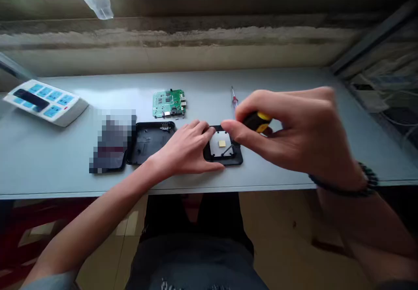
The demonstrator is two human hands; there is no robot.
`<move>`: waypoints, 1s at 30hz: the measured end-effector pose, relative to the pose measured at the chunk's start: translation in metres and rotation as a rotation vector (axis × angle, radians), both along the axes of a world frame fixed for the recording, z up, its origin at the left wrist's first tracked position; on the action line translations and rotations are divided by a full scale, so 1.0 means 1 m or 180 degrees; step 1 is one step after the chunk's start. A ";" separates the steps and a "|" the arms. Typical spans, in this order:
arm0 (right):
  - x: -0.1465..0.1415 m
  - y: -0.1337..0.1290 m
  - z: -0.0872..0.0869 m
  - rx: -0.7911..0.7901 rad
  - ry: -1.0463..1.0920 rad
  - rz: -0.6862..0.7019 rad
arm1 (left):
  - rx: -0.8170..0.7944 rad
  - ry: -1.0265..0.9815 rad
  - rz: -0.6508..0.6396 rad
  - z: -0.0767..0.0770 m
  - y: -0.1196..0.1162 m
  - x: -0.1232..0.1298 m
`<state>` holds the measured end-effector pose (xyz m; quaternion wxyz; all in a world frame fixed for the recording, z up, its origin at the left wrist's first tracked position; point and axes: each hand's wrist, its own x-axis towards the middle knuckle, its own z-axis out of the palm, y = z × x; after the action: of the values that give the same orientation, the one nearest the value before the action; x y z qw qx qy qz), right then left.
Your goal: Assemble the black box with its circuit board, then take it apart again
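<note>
My right hand is closed around the black and yellow handle of a screwdriver. Its shaft slants down to the lower part of a silver metal plate with a small yellowish square pad in its middle. That plate lies in a black plastic cover on the table. Spread over the cover's left side, my left hand has its thumb at the near edge and its fingers at the far edge. Left of it is an open black case half.
A green circuit board lies behind the case half, with tiny dark pieces nearby. A second screwdriver with a clear and red handle lies further back. A white power strip and a pixelated dark object are at left.
</note>
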<state>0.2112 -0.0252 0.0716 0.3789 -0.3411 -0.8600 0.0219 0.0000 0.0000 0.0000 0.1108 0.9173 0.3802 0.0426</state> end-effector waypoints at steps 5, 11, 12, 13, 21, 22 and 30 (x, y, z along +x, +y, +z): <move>-0.004 0.012 -0.004 -0.1129 0.0447 0.0720 | 0.0013 -0.0060 -0.0057 0.004 0.000 0.000; -0.007 0.027 -0.017 -0.2091 0.2022 0.2302 | 0.0083 0.0062 -0.0055 0.003 0.000 0.000; -0.009 0.030 -0.021 -0.2145 0.2177 0.2479 | 0.0061 0.0053 -0.0055 0.003 0.000 0.001; -0.011 0.032 -0.024 -0.2176 0.2283 0.2570 | 0.0046 0.0035 -0.0053 0.002 0.001 0.001; -0.030 -0.003 -0.040 -0.1107 0.2375 0.1193 | 0.0099 -0.0249 -0.0131 -0.003 0.001 -0.001; -0.033 -0.009 -0.039 -0.1002 0.2398 0.0997 | 0.0115 -0.0298 -0.0130 -0.003 0.001 -0.001; -0.001 -0.006 0.000 -0.0796 0.0603 0.1007 | 0.0120 -0.0190 -0.0054 -0.001 -0.001 -0.001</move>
<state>0.2103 -0.0313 0.0720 0.4047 -0.2427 -0.8539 0.2194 -0.0010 -0.0005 -0.0011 0.1051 0.9207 0.3681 0.0762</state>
